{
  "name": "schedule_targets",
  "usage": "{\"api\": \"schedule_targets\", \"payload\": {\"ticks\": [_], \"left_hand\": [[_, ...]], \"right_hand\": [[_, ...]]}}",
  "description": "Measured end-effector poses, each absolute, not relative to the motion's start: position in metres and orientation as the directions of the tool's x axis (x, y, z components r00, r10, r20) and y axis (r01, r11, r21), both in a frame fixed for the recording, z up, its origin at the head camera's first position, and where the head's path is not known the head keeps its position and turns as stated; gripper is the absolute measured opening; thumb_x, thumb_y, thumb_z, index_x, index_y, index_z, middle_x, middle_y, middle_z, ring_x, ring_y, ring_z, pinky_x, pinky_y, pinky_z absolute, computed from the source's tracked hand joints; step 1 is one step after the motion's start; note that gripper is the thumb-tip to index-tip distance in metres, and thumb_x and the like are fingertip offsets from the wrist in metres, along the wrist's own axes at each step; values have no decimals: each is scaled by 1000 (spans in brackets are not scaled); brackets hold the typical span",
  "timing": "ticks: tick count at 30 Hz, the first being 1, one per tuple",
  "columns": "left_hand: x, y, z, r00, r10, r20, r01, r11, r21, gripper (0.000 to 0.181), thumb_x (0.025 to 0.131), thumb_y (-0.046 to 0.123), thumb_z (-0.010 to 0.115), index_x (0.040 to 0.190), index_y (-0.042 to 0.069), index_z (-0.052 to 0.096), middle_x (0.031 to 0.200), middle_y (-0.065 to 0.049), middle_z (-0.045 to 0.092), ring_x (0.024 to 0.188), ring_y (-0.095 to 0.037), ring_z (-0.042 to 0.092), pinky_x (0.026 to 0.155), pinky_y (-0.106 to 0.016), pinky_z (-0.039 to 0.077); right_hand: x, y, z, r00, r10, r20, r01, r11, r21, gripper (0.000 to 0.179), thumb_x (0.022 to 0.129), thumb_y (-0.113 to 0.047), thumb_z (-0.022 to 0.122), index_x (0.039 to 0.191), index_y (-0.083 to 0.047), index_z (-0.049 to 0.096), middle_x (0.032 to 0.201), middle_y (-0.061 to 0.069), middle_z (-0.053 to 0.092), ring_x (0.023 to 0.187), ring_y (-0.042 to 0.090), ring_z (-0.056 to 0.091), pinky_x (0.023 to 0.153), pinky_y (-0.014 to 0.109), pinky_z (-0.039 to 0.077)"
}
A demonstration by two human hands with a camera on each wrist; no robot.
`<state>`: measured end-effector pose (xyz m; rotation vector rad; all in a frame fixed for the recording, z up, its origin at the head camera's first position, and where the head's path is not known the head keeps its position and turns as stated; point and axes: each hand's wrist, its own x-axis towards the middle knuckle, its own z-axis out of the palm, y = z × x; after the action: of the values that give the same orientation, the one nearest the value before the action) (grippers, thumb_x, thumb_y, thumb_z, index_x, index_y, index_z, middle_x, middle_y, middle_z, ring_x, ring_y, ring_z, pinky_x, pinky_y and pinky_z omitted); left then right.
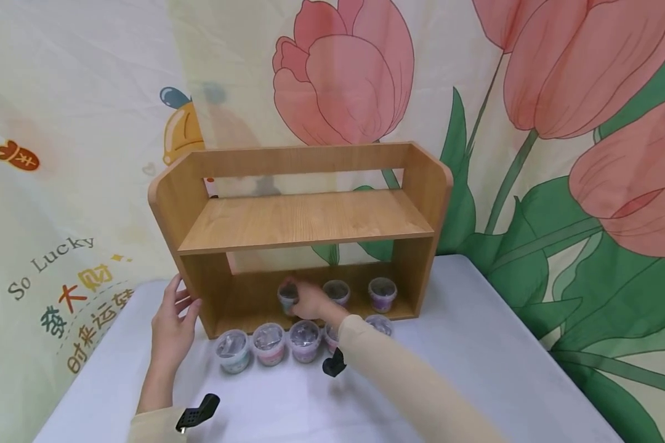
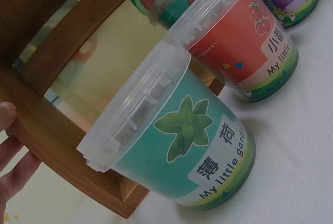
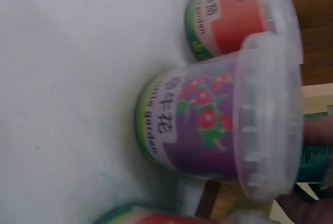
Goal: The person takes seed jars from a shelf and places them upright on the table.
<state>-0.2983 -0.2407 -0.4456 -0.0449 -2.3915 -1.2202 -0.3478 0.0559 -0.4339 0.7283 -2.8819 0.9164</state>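
My right hand (image 1: 313, 300) reaches into the lower level of a wooden shelf (image 1: 305, 218). It grips a small teal plastic cup (image 1: 288, 296) with a clear lid, close over the lower board. To the right of it, two lidded cups stand on that board, a purple one (image 1: 382, 295) at the far end and another (image 1: 338, 291) between. My left hand (image 1: 172, 326) rests against the outside of the shelf's left panel, fingers extended. In the left wrist view, a teal cup with a mint leaf (image 2: 192, 135) stands near this hand, beside a red tomato cup (image 2: 244, 42).
Several lidded cups stand in a row on the white cloth before the shelf, among them a purple flower cup (image 1: 305, 343) and, partly behind my right sleeve, another cup (image 1: 379, 325). The upper board (image 1: 305, 215) overhangs my right hand. A printed curtain (image 1: 88, 123) hangs behind.
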Motion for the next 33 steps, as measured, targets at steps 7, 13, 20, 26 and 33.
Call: {"api": "schedule_targets", "payload": {"ticks": [7,13,20,26,33], "left_hand": [[-299,-240,-445,-897,-177,404,228,597,769,78,110,9,56,172,34,14,153,-27,52,139,-50,54,106,-66,51],[-299,-238,-445,-900,-172,401,230,593,772,78,110,9,56,172,33,14,153,-28,51,139,-50,54,106,-66,51],[-300,-240,-445,-898,-163,410,241,597,765,78,110,9,56,172,34,14,154,-27,51,139,-49,54,106,-66,51],[-299,-241,-445,-901,-165,402,234,595,769,78,110,10,56,172,33,14,154,-27,51,140,-50,53,106,-66,51],[-297,-242,-445,-900,-181,396,222,591,775,78,110,11,56,171,35,14,154,-26,51,141,-49,53,107,-65,51]], "right_hand": [[-338,75,-408,-875,-445,192,-463,652,-601,55,86,-3,84,135,-11,60,135,9,66,129,29,61,111,44,52],[-326,106,-383,-860,-465,209,-479,596,-644,52,89,-5,83,135,-11,60,133,7,66,122,25,63,105,43,55],[-288,162,-353,-868,-460,187,-459,598,-657,50,92,-7,82,135,-17,58,131,8,61,115,26,60,92,39,61],[-263,214,-345,-875,-436,212,-461,610,-644,53,91,-5,83,135,-20,57,134,12,58,120,31,58,88,39,63],[-250,266,-357,-903,-374,211,-415,632,-655,54,89,-3,84,134,-16,57,133,15,58,121,37,59,85,41,66]]}}
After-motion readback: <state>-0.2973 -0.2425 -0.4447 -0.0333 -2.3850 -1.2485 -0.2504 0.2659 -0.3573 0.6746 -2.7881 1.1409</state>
